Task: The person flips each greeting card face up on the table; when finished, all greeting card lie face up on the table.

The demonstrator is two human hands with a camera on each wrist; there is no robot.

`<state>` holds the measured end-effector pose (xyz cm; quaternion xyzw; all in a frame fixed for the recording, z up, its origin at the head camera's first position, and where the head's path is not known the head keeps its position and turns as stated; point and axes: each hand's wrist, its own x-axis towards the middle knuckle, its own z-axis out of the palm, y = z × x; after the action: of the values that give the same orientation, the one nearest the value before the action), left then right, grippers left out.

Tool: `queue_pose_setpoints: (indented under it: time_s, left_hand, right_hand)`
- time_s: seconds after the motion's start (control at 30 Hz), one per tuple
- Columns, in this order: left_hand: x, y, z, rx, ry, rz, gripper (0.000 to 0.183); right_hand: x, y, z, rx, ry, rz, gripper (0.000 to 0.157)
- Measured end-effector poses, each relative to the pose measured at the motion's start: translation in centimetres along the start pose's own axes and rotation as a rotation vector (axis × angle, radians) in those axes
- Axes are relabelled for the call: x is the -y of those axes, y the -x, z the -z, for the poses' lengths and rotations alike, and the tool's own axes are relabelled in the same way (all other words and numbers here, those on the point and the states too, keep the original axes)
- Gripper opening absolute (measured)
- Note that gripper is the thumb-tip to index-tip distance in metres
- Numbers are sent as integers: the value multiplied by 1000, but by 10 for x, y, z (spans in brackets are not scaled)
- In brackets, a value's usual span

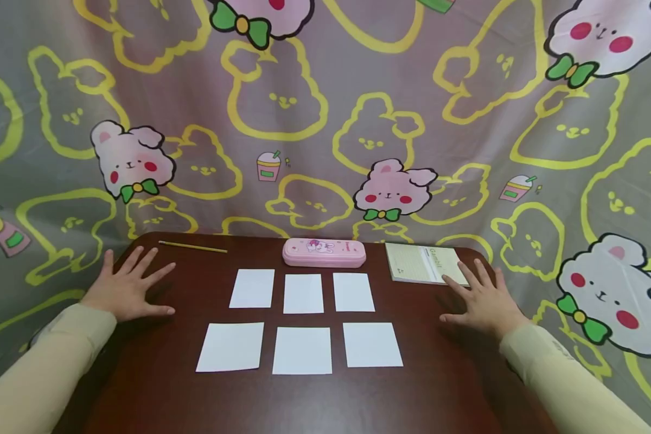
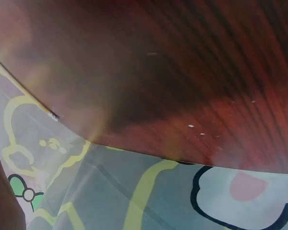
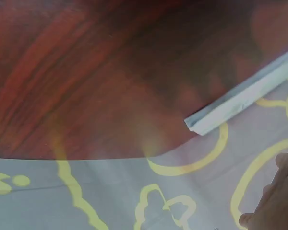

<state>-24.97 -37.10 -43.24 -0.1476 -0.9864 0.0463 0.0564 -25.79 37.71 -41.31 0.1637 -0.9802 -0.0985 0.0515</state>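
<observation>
Head view: see spread-fingered left hand (image 1: 125, 289) near slim yellow pencil (image 1: 192, 246), splayed right hand (image 1: 483, 301) at edge of pale-yellow notebook (image 1: 408, 263), six white rectangular paper cards (image 1: 302, 351) between, on dark-brown wooden table (image 1: 304, 404).

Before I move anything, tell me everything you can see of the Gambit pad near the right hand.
The Gambit pad is a rectangular, paper-looking block with a pale yellow-green cover, a whitish band and the printed word Gambit. It lies flat and closed at the far right of the table, with thin page edges showing in front. In the head view, the right hand overlaps its near right corner; I cannot tell whether they touch.
</observation>
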Motion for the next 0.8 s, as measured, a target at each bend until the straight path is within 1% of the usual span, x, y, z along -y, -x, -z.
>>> queue_pose_setpoints:
  time_s: [0.07,0.1,0.2,0.3,0.4,0.47,0.6,0.7,0.73,0.8]
  left_hand:
    - [0,-1,2,-13,-23,13,111]
    - [0,-2,3,-18,-25,19,111]
    - [-6,-8,8,-28,-21,31,111]
    - [-16,-19,15,-41,-17,23,111]
    - [-31,-35,24,-59,-13,-1,110]
    - [-44,-49,31,-73,-6,-21,110]
    - [-74,-81,47,-102,26,-62,110]
    - [-102,-105,60,-113,34,-92,109]
    - [-112,-112,63,-116,35,-108,109]
    - [-135,-125,67,-117,41,-145,110]
  right_hand:
    - [0,-4,3,-2,-7,-22,100]
    - [0,-6,5,-1,-29,-35,100]
    - [3,-12,11,4,-128,-83,99]
    - [11,-20,19,10,-268,-120,96]
    - [23,-32,28,9,-374,-128,93]
    - [31,-39,34,6,-425,-125,91]
    - [51,-58,39,-23,-514,-102,87]
    - [68,-75,42,-38,-588,-74,84]
    - [74,-80,44,-31,-616,-72,84]
    - [84,-88,46,-25,-699,-59,82]
